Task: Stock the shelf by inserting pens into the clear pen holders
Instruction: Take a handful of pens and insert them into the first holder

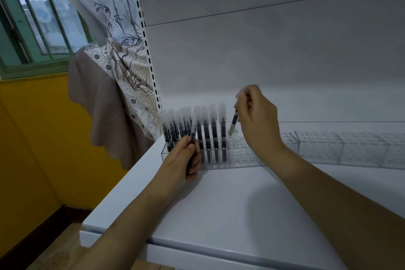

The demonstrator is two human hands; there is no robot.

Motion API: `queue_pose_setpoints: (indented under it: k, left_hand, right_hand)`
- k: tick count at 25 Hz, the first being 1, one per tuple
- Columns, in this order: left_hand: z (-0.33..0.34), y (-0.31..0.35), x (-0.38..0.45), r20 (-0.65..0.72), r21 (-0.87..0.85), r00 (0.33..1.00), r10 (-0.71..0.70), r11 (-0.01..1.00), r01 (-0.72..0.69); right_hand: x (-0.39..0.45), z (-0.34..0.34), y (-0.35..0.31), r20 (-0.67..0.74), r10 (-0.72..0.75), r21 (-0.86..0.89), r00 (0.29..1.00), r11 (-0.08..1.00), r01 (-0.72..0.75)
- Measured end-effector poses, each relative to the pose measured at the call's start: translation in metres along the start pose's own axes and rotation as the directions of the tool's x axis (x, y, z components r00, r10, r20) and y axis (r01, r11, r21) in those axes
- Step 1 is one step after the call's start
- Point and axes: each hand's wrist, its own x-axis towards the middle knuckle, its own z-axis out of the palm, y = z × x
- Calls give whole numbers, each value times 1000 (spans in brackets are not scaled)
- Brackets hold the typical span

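Note:
A clear pen holder (240, 155) stands on the white shelf (230, 208), its left part filled with several upright dark pens (213, 136) with frosted caps. My right hand (257, 120) pinches one dark pen (234, 121) by its capped top, tip down, just above the empty holes to the right of the standing pens. My left hand (183, 160) is in front of the holder's left end, fingers closed around another pen (192, 138) held upright. More clear holders (350, 149) stretch along the shelf to the right, with no pens in them.
The shelf's white back panel (263, 61) rises behind the holders, with a slotted upright (149, 55) at its left. A patterned curtain (118, 76) hangs left of the shelf beside a green-framed window (39, 17) and a yellow wall (32, 149).

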Motion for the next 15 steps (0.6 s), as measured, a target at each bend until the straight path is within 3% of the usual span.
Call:
queue_pose_setpoints:
  k: [5, 7, 9, 12, 15]
  left_hand:
    - [1, 0, -3, 5, 49, 999, 31, 998, -32]
    - [2, 1, -4, 3, 85, 997, 71, 994, -71]
    - [3, 2, -5, 4, 105, 993, 114, 988, -114]
    - [4, 3, -5, 22, 98, 987, 157, 983, -158]
    - [4, 3, -4, 44, 68, 985, 165, 984, -167]
  right_hand:
    - [1, 1, 6, 142, -83, -89, 986, 991, 97]
    - [1, 5, 11, 281, -23, -224, 960, 971, 88]
    - [3, 6, 17, 314, 68, -341, 947, 939, 46]
    - [4, 0, 11, 160, 33, -401, 987, 916, 35]
    - [2, -7, -13, -72, -198, -236, 978, 956, 177]
